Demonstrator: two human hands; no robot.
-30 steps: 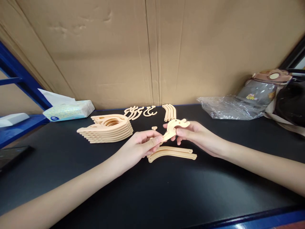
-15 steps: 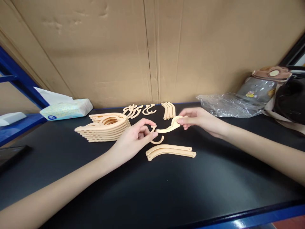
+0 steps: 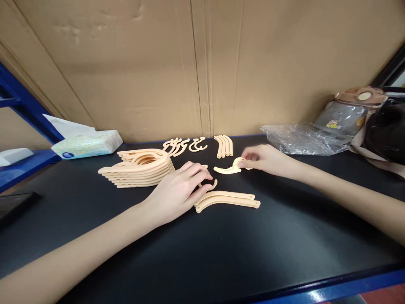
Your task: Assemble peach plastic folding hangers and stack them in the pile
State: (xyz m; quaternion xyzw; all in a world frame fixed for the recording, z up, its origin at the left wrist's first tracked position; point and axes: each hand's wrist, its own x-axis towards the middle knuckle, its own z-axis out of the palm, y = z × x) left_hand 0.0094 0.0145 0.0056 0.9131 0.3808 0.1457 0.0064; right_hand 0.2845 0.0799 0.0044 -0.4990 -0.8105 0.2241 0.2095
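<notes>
Two loose pieces are occupying my hands at this moment. My right hand [image 3: 264,159] is pinching the rounded end of a curved hanger arm [image 3: 228,168] between thumb and fingers, with the arm's far tip lying flat on the bench [image 3: 221,245]. My left hand [image 3: 180,192] is resting palm-down, fingers curled together over a small hook piece [image 3: 211,186]; only the hook's curved end is showing past the fingertips, so I cannot tell whether it is truly gripped or merely covered.

Judging progress from what is lying here: a stack of finished hangers [image 3: 139,171] is sitting well to the left of my left hand, which I am reading as work done. Two more arms [image 3: 228,200] are lying side by side just in front of my left hand, touching each other, seemingly not yet joined. At the back, a row of spare hooks [image 3: 185,146] and a small bundle of spare arms [image 3: 224,145] are waiting near the cardboard wall [image 3: 202,63]. My estimate: several units are complete, a few remain.

Containers: a tissue pack [image 3: 87,142] is sitting far left with a sheet poking out of its top. A crumpled clear plastic bag [image 3: 300,139] is lying at the right rear; its contents I cannot make out. Nothing is holding the hanger parts; all are lying loose on the bench.
</notes>
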